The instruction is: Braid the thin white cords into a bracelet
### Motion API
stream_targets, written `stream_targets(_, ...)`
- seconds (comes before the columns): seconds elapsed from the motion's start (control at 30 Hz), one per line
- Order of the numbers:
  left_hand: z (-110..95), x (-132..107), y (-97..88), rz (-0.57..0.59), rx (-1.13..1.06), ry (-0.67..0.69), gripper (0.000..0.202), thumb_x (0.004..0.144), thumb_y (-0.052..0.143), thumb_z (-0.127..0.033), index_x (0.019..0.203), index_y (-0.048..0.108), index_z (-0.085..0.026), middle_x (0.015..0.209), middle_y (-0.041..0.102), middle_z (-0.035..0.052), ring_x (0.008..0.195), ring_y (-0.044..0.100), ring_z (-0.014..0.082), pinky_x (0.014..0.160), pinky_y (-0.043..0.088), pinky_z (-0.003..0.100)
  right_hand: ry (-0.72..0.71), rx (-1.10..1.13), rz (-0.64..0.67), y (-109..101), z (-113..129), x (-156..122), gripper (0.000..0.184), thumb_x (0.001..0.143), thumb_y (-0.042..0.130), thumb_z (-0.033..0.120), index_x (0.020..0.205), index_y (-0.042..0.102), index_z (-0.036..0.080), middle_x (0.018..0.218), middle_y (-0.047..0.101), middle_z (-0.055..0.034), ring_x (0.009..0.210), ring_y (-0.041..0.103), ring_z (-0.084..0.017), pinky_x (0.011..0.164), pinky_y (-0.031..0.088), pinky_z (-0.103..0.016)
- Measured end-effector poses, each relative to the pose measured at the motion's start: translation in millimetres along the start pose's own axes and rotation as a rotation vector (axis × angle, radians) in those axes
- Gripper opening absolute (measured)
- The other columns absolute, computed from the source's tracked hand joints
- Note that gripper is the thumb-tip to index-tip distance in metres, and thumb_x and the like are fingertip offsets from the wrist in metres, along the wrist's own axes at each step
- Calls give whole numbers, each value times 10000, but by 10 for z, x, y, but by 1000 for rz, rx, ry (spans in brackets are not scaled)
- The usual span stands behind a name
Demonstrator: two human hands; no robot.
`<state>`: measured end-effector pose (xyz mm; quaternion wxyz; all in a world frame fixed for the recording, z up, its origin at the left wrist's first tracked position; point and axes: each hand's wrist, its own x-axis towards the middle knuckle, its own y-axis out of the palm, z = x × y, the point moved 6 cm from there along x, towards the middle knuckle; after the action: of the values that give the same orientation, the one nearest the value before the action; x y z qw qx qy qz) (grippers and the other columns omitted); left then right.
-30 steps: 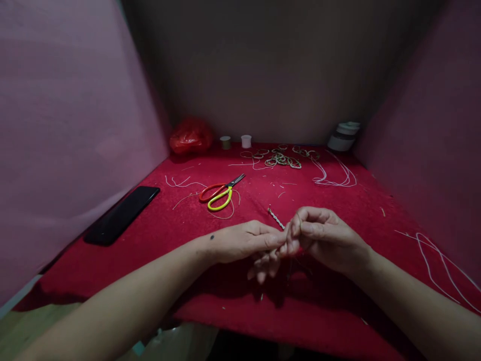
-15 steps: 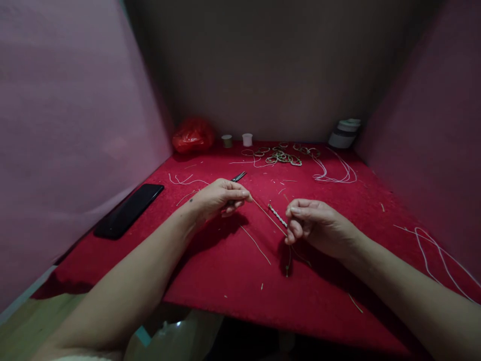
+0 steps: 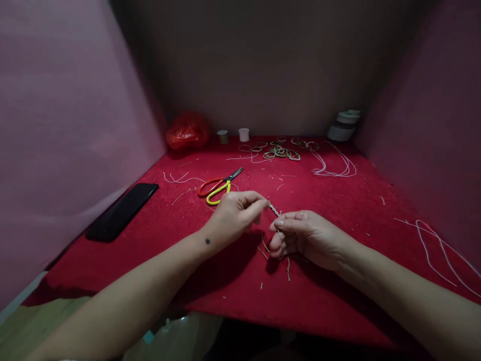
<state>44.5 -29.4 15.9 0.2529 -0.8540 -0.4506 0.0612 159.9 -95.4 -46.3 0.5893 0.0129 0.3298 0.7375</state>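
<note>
A short braided cord (image 3: 273, 208) sticks up between my two hands over the red cloth table (image 3: 338, 200). My right hand (image 3: 300, 238) is closed, pinching the braid's lower end, with loose strands (image 3: 287, 268) hanging below it onto the cloth. Just left of the braid, my left hand (image 3: 236, 214) has its fingers curled with thumb and forefinger pinched at a thin strand beside the braid's top. The two hands are a few centimetres apart.
Orange and yellow scissors (image 3: 218, 186) lie behind my left hand. A black phone (image 3: 122, 210) rests at the left edge. A red bag (image 3: 187, 131), two small spools (image 3: 233, 135), braided cords (image 3: 280, 151), white strings (image 3: 334, 168) and a tape roll (image 3: 343, 125) sit at the back.
My left hand pulled a strand out to the left over the scissors, then came back right to the braid. My right hand stayed pinched on the braid.
</note>
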Motion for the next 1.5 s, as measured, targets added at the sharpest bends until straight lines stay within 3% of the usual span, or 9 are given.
stream_targets(0.13, -143, -139, 133, -44, 414, 383, 250, 893, 491, -234, 860, 714, -124, 732, 669, 65, 657, 595, 120, 643, 451, 231, -4, 69, 22, -10, 0, 3, 145, 768, 669, 243, 798, 664, 102, 705, 736, -106, 613, 711, -196, 672, 559, -324)
stream_targets(0.43, -192, -292, 310, -38, 912, 619, 375, 961, 373, -290, 1089, 681, -119, 696, 641, 81, 551, 559, 139, 497, 365, 242, -29, 261, 5, -38, -4, 38, 123, 781, 609, 171, 764, 708, 100, 689, 721, -77, 635, 685, -164, 745, 545, -337)
stream_targets(0.57, -210, -299, 352, 27, 961, 587, 439, 960, 373, -353, 1177, 633, -74, 687, 641, 100, 584, 599, 173, 504, 382, 252, -38, 353, -45, -47, -12, 53, 98, 763, 617, 133, 725, 702, 107, 665, 709, -61, 618, 662, -150, 702, 543, -315)
stream_targets(0.67, -177, -279, 354, 85, 868, 506, 537, 943, 376, -454, 1248, 574, -58, 790, 673, 136, 661, 640, 207, 537, 432, 268, -81, 351, -39, -66, 1, 74, 48, 726, 659, 112, 748, 702, 110, 697, 711, -56, 635, 656, -143, 661, 531, -283)
stream_targets(0.83, -82, -232, 330, 186, 529, 328, 457, 954, 378, -416, 1270, 535, -126, 955, 705, 119, 763, 671, 186, 663, 486, 270, -87, 287, -34, -111, 15, 94, 71, 709, 710, 155, 759, 702, 105, 686, 708, -51, 614, 659, -139, 668, 531, -283)
stream_targets(1.0, -21, -151, 228, 155, 254, 144, 395, 941, 419, -372, 1217, 558, -125, 713, 655, 27, 529, 581, 101, 534, 447, 207, -77, 247, -33, -97, 72, 62, 54, 695, 708, 137, 739, 691, 111, 664, 715, -45, 595, 682, -145, 689, 551, -292)
stream_targets(1.17, 56, -70, 116, 86, -157, -127, 249, 880, 528, -296, 1059, 585, -132, 701, 616, -9, 444, 526, 56, 427, 412, 171, -81, 177, -8, -72, 102, 31, 32, 720, 680, 151, 736, 677, 124, 678, 725, -60, 598, 696, -168, 694, 556, -320)
stream_targets(1.37, 100, -129, 316, 381, -551, -279, 302, 875, 549, -273, 1151, 531, -153, 612, 617, -6, 454, 564, 93, 389, 420, 166, -37, 85, 128, 22, 83, -1, 90, 742, 657, 190, 744, 682, 104, 714, 738, -96, 612, 701, -172, 687, 548, -311)
stream_targets(1.5, 173, -141, 402, 483, -654, -320, 237, 882, 544, -322, 1022, 552, -131, 651, 628, 21, 503, 606, 106, 382, 451, 164, -33, 12, 189, 45, 91, -14, 112, 743, 648, 197, 743, 684, 92, 687, 726, -87, 576, 684, -156, 636, 534, -272)
